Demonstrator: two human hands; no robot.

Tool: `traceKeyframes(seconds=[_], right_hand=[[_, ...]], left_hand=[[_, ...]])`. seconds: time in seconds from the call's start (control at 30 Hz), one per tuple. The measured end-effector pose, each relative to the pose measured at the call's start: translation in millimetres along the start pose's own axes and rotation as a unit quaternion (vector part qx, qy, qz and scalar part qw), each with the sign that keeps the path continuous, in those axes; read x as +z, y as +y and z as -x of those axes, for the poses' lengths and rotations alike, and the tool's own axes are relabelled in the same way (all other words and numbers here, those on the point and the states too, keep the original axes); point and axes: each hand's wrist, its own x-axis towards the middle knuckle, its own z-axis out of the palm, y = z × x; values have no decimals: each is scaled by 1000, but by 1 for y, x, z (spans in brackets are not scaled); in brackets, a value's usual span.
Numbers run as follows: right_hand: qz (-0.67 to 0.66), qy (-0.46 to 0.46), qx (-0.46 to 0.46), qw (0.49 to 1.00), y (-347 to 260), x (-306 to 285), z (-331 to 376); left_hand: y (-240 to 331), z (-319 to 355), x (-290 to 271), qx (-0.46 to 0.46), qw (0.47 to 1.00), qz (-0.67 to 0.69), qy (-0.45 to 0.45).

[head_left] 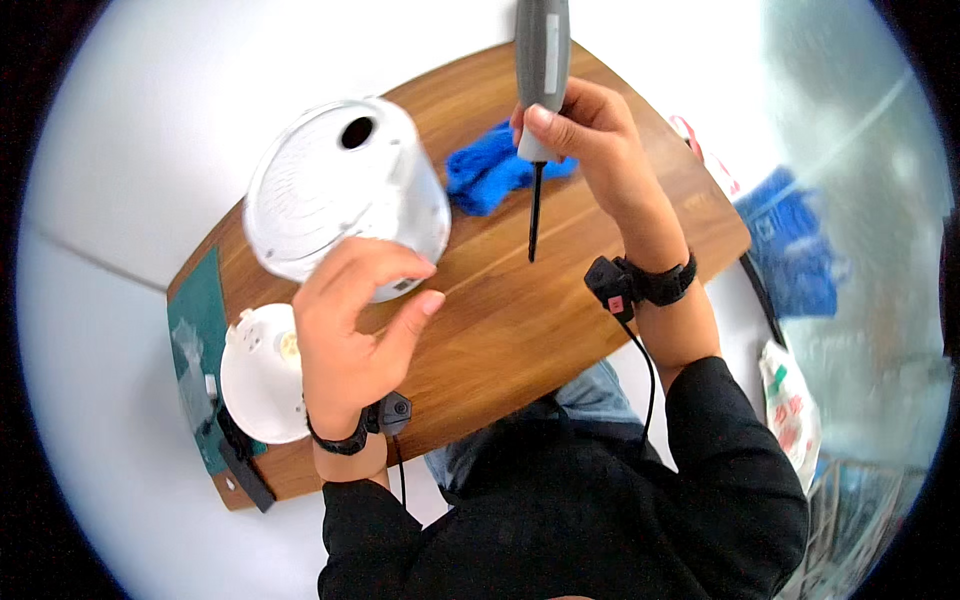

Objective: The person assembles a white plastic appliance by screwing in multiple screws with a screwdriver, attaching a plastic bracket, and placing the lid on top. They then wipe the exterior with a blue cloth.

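The left hand (350, 335) grips the near side of a white round housing (345, 190), tilted above the wooden table (520, 320). The right hand (590, 140) is closed around a grey electric screwdriver (540, 70), bit pointing down. A blue cloth (495, 170) lies behind; 1 white round base (262, 375), possibly a lid, sits left.

Bare table (520, 320) lies between white housing (345, 195) and blue cloth (495, 170).

One white housing (345, 195), one round white base (262, 375), one grey screwdriver (540, 60), one blue cloth (495, 170), one green mat (200, 340).
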Motion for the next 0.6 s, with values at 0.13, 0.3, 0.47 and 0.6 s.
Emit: traceKeyframes(seconds=[0.13,0.3,0.47,0.6], right_hand=[[51,129,8,990,-1,-55,47],[76,249,44,965,4,-113,85],[82,296,73,949,15,-140,112],[54,308,89,946,22,-151,119]], left_hand=[[9,-19,63,-43,988,28,-149],[-13,-55,182,-54,959,72,-269],[-16,-70,252,-59,930,-46,-360],[-19,-70,283,-44,925,-122,-358]])
